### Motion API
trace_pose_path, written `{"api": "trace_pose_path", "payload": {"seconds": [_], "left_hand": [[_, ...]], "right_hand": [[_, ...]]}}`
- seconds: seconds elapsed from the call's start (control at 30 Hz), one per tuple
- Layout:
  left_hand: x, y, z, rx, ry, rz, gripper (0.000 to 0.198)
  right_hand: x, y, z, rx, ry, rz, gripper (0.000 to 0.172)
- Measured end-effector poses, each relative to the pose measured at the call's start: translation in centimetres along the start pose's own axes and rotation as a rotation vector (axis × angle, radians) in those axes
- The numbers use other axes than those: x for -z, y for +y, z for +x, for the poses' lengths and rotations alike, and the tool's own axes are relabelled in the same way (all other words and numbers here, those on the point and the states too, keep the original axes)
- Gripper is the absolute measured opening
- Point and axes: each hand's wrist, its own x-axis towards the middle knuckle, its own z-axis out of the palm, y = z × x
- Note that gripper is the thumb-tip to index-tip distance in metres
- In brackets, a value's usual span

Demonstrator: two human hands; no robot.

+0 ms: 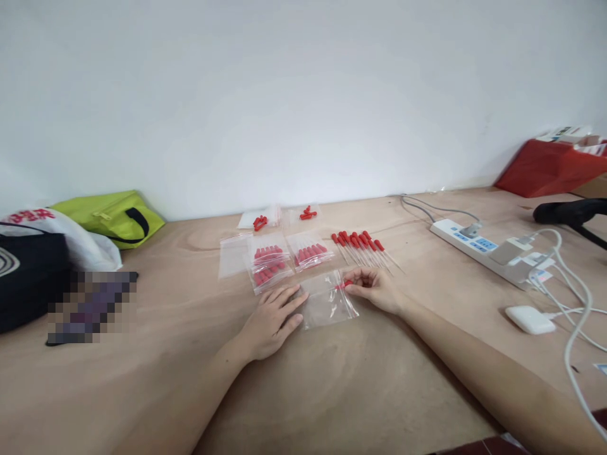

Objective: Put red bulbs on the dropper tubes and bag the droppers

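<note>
A clear zip bag (327, 303) lies flat on the wooden table between my hands. My left hand (277, 319) rests with spread fingers on its left edge. Thumb and fingers of my right hand (374, 289) pinch a small red piece (348, 284) at the bag's upper right edge. Just beyond, several red-tipped sticks (360, 241) lie side by side. Filled bags of red-tipped pieces sit behind the clear bag, one (269, 262) on the left and another (310, 251) on the right. Farther back are two loose clusters of red pieces, at left (260, 222) and right (308, 213).
A white power strip (484, 249) with plugs and cables, plus a white charger (530, 320), occupies the right side. A red bag (552, 167) stands behind it. On the left are a green bag (111, 218), a white bag and a black bag (33, 278).
</note>
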Motion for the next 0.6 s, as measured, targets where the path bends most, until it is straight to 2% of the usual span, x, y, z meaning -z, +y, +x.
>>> {"api": "trace_pose_path", "payload": {"seconds": [0.13,0.23,0.43,0.5,0.6], "left_hand": [[-0.3,0.0,0.3,0.043,0.045,-0.018,0.037],[-0.5,0.2,0.5,0.052,0.088,-0.012,0.036],[-0.7,0.4,0.5,0.043,0.112,-0.007,0.035],[-0.7,0.5,0.5,0.044,0.111,-0.003,0.035],[-0.7,0.5,0.5,0.042,0.106,-0.011,0.036]], "right_hand": [[-0.6,-0.1,0.2,-0.013,0.015,0.047,0.029],[-1.4,-0.2,0.0,-0.041,-0.059,0.116,0.030],[-2.6,-0.7,-1.0,-0.226,-0.163,0.330,0.032],[-2.8,-1.0,-1.2,-0.275,-0.183,0.329,0.034],[-2.8,-1.4,-1.3,-0.240,-0.187,0.236,0.036]]}}
